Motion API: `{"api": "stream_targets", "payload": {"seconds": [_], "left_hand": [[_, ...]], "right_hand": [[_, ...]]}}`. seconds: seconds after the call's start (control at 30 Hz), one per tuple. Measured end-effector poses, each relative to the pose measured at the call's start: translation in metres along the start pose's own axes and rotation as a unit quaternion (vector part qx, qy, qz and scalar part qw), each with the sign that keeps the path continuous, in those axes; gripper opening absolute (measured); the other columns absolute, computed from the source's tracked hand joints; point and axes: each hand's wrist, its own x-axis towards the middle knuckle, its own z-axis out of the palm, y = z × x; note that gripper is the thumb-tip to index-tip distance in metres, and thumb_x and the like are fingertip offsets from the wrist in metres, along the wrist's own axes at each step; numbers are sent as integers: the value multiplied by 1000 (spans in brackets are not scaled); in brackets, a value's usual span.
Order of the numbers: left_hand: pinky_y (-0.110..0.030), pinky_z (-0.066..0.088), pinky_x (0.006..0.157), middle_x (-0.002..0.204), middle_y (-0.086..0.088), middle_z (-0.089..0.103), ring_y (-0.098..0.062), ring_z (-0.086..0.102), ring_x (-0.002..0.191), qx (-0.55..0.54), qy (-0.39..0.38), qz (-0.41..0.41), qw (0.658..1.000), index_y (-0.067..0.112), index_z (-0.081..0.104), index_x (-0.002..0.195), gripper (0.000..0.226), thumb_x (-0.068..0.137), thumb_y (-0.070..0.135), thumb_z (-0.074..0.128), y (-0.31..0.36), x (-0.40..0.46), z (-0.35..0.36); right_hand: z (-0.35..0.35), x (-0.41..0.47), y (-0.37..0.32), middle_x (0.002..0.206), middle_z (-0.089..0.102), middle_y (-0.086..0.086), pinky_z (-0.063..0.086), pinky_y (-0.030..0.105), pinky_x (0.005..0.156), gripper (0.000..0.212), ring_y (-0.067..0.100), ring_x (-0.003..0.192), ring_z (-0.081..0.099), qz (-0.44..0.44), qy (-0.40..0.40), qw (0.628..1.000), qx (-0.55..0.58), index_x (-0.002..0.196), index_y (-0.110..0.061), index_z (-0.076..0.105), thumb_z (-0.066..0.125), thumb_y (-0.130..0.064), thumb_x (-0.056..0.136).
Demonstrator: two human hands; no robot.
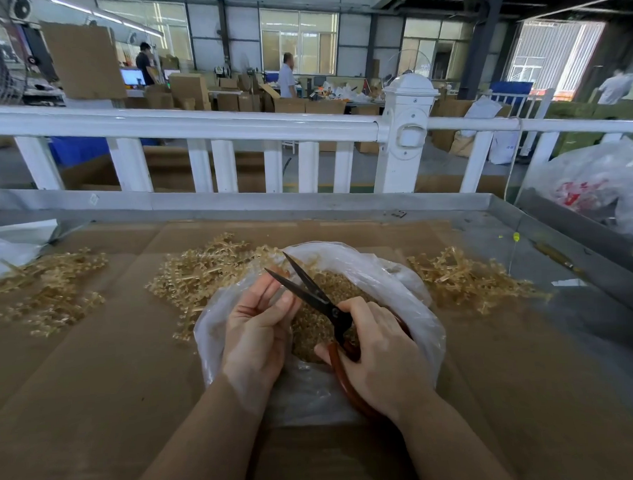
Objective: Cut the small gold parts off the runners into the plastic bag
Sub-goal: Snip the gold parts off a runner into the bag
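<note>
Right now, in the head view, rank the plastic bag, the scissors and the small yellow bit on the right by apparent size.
1. Plastic bag
2. Scissors, nearer the camera but clearly smaller than the bag
3. Yellow bit, tiny

Head camera, looking forward-down (close), over table (451, 205)

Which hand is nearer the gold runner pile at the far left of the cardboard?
Left. The left hand is over the plastic bag, on the side toward that pile; the right hand, gripping the scissors, sits farther right.
</note>
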Motion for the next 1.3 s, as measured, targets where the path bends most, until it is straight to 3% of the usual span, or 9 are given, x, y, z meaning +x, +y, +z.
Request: {"api": "stream_targets", "payload": {"seconds": [0.27,0.43,0.7,0.87,1.0,1.3], "left_hand": [[-21,58,68,91,-9,75,-15,72,86,38,-25,5,999,5,65,103,40,78,-20,47,-3,0,-3],[-19,56,65,87,-5,76,-13,72,83,63,-53,17,996,17,80,80,38,65,-8,56,-4,0,-3],[-24,58,71,101,-16,71,-20,71,91,68,-33,18,997,-2,63,108,44,66,-11,57,-6,2,-6],[-22,57,67,92,-11,74,-17,72,86,73,-20,16,997,1,63,104,37,78,-23,49,-6,1,-4],[-20,56,62,81,-5,75,-14,73,78,63,-9,19,998,3,62,95,35,76,-23,49,-5,1,-3],[-20,57,64,79,-5,72,-12,71,74,83,10,26,996,3,63,94,37,75,-26,52,-7,1,-2]], "right_hand": [[-2,1,0,105,62,-10,38,12,81,52,6,100,56,-11,-24,1000,12,113,-25,54,50,-63,80],[-2,2,0,100,64,-9,40,8,74,47,5,91,58,-16,-14,1000,23,110,-21,57,56,-59,81],[1,2,1,96,68,-3,49,15,71,45,9,87,64,-17,-3,1000,15,110,-16,59,66,-51,82],[0,2,-1,89,68,-3,54,22,65,52,12,79,65,-12,11,1000,5,106,-16,60,54,-61,82],[-1,2,-2,87,68,-5,54,22,62,55,11,77,65,-14,14,1000,-10,106,-17,59,47,-65,82],[-3,1,-4,90,69,-5,55,23,65,50,10,80,65,-9,18,999,-37,107,-18,62,56,-61,82]]}}
